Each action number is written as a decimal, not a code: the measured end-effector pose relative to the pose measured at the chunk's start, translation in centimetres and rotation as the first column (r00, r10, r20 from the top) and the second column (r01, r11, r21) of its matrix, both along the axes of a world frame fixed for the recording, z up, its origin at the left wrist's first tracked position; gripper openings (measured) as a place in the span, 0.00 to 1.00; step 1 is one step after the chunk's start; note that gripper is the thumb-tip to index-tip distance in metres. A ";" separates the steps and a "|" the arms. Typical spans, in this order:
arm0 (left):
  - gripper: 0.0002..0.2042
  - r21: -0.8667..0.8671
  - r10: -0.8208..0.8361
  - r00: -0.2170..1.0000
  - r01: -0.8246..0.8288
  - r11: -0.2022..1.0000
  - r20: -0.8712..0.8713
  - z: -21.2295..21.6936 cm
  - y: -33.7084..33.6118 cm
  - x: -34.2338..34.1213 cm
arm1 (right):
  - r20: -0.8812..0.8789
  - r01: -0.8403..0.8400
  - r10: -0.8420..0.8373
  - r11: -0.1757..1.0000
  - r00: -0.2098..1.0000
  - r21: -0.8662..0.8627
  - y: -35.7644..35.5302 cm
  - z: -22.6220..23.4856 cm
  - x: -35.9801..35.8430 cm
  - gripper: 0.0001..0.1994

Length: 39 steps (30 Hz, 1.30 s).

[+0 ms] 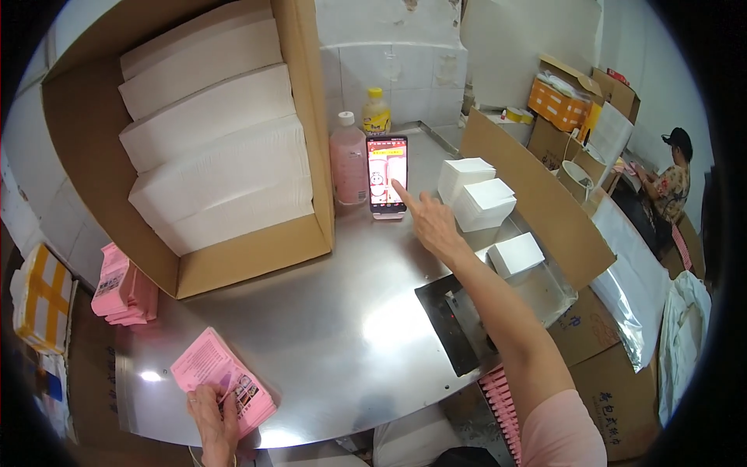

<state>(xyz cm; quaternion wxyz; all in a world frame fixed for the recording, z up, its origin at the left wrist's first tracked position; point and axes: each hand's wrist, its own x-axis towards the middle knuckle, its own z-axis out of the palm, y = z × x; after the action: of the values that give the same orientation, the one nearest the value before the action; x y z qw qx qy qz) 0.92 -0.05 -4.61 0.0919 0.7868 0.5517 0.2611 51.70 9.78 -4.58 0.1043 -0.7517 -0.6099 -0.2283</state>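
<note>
My left hand (212,419) lies on a stack of pink printed plastic bags (204,359) at the table's near left, its bent fingers and thumb gripping the lower end of the top ones. My right arm reaches forward across the metal table (327,327). With the index finger stretched out, my right hand (434,226) touches the lit screen of a phone (387,167), which stands upright on a small stand. Nothing is held in that hand. Right of it stand several white stacks of folded paper napkins (487,204).
A big open carton (323,156) at the left holds rows of white napkins. Behind the phone stand a pink bottle (348,159) and a yellow bottle (377,113). More pink bags (126,289) lie below the carton. A black sealing device (451,323) and cardboard flap (537,194) sit right; another person (671,187) sits beyond.
</note>
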 end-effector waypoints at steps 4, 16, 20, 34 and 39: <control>0.07 -0.005 0.008 1.000 -0.008 1.000 0.006 -0.1 0.0 0.1 | 0.056 -0.049 0.046 0.998 0.997 0.037 -0.9 -1.1 0.0 0.45; 0.08 0.026 -0.009 1.000 0.009 1.000 0.015 -0.1 0.0 0.2 | -0.061 -0.068 0.078 0.987 0.995 0.146 -0.7 -0.3 0.5 0.42; 0.08 0.023 -0.001 1.000 0.001 1.000 0.009 0.0 0.0 0.1 | -0.189 -0.055 0.068 0.996 0.980 0.076 -0.9 -0.4 -0.4 0.42; 0.08 0.026 -0.007 1.000 0.007 1.000 0.017 -0.4 0.1 0.0 | -0.246 -0.033 0.051 0.996 0.968 0.080 -0.5 -0.7 0.1 0.44; 0.08 0.005 -0.004 1.000 0.004 1.000 0.030 -0.2 0.1 0.1 | -0.240 -0.022 0.043 0.996 0.970 0.089 0.0 -0.8 0.7 0.44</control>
<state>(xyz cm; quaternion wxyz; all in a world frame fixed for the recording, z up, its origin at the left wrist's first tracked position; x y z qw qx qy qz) 1.01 0.05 -4.78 0.0987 0.7842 0.5479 0.2739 52.41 9.82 -5.37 0.2134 -0.7587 -0.5945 -0.1594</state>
